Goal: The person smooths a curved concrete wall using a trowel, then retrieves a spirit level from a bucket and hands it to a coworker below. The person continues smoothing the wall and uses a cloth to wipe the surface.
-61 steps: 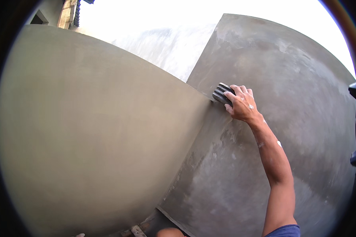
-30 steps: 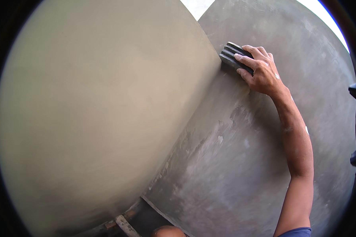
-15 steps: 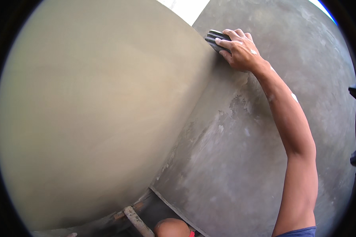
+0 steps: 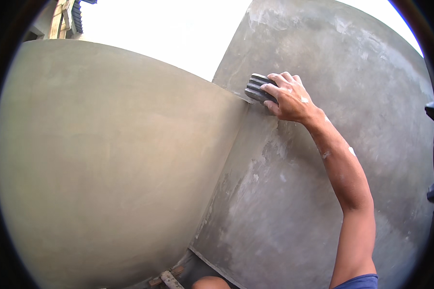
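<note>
Right hand [image 4: 289, 98] | fingers [image 4: 275, 83] curled round dark ridged sponge float [image 4: 258, 88] | pressed on grey plastered wall [image 4: 323, 183] at corner, one o'clock | smooth beige wall [image 4: 111, 159] at nine

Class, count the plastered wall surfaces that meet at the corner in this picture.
2. The smooth wall fills the left side; the rougher, patchy wall stands on the right, where the right hand presses a dark ridged block beside the corner.

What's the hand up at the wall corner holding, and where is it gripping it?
The right hand holds a dark ribbed block, fingers wrapped over its right end, pressing it against the grey wall beside the corner.
</note>
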The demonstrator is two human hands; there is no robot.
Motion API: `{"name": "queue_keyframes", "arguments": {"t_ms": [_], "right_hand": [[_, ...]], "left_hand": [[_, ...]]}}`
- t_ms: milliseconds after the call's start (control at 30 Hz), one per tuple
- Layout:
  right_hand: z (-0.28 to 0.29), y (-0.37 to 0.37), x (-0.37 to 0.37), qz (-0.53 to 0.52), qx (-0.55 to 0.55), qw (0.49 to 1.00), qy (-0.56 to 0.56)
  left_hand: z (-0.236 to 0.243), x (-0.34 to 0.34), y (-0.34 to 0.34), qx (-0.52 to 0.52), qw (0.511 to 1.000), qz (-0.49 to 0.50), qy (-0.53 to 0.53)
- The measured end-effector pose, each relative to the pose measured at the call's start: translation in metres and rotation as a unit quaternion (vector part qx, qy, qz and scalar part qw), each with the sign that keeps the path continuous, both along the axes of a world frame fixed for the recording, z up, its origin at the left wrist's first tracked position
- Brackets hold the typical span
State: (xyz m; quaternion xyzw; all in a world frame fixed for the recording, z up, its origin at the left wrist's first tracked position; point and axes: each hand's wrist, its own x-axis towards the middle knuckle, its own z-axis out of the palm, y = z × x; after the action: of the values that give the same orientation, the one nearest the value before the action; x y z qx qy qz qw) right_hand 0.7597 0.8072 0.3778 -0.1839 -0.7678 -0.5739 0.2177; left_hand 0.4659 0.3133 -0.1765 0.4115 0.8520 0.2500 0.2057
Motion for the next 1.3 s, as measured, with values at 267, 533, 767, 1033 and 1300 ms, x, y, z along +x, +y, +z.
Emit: {"name": "queue_keyframes", "arguments": {"t_ms": [267, 533, 767, 1033, 1300], "right_hand": [[-0.010, -0.001, -0.014, -0.014, 0.011, 1.000, -0.007], [0.002, 0.048, -0.020, 0.061, 0.076, 0.994, -0.042], [0.015, 0.025, -0.060, 0.126, 0.074, 0.966, 0.214], [-0.037, -0.010, 0.048, 0.120, -0.020, 0.989, 0.090], [-0.064, -0.004, 0.027, 0.049, 0.002, 0.998, 0.027]], "left_hand": [[-0.019, 0.001, -0.005, 0.039, 0.999, -0.019, -0.008], [0.014, 0.012, 0.005, -0.058, 0.998, -0.030, -0.026], [0.033, 0.051, -0.007, -0.051, 0.998, 0.042, 0.009], [-0.015, 0.019, -0.011, 0.026, 0.998, 0.048, 0.010], [-0.035, 0.021, -0.003, 0.086, 0.995, 0.057, 0.002]]}}
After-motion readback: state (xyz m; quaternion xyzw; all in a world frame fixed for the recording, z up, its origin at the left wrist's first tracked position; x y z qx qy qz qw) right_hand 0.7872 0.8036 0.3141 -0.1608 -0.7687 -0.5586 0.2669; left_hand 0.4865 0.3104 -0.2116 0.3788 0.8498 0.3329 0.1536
